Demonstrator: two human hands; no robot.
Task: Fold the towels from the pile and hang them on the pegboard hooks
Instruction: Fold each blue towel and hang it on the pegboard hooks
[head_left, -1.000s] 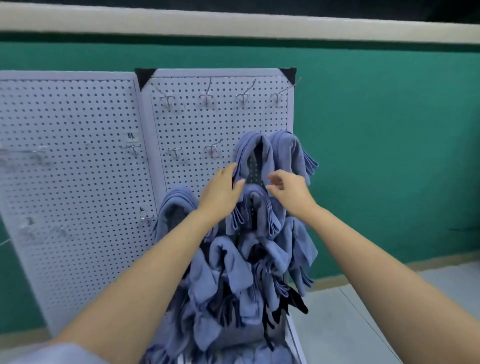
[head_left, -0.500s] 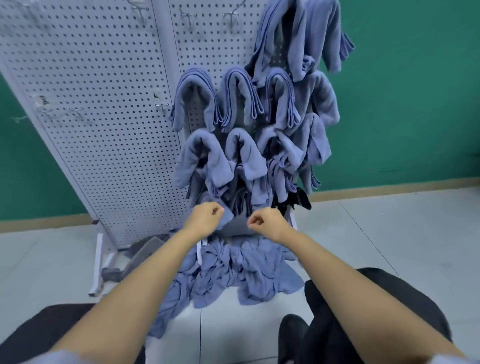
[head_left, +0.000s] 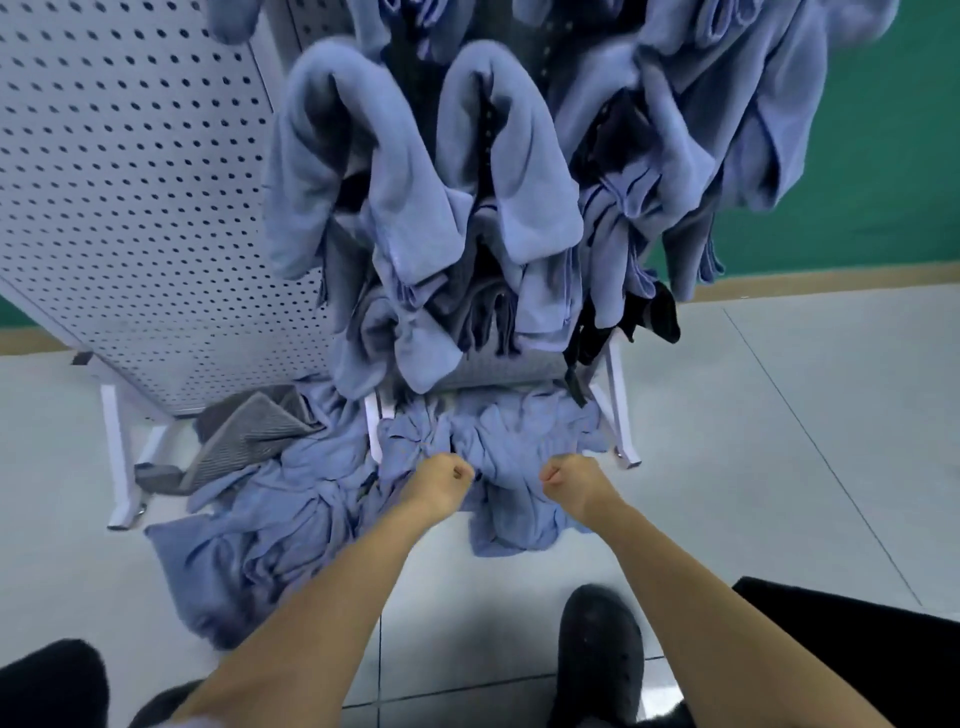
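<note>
Head view: pegboard partly filled, pile waiting.
White pegboard (head_left: 130, 208) carries many folded blue towels (head_left: 415, 182); a crumpled towel pile (head_left: 270, 519) lies unfolded on the floor (head_left: 779, 467) at its foot; left hand (head_left: 441, 480) and right hand (head_left: 569, 480) hover over it, both curled into empty fists.

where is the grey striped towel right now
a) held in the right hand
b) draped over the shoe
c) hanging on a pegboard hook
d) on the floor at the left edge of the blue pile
d: the grey striped towel lies crumpled on the floor next to the white stand leg, against the left side of the blue towel pile, and neither hand touches it.
</note>
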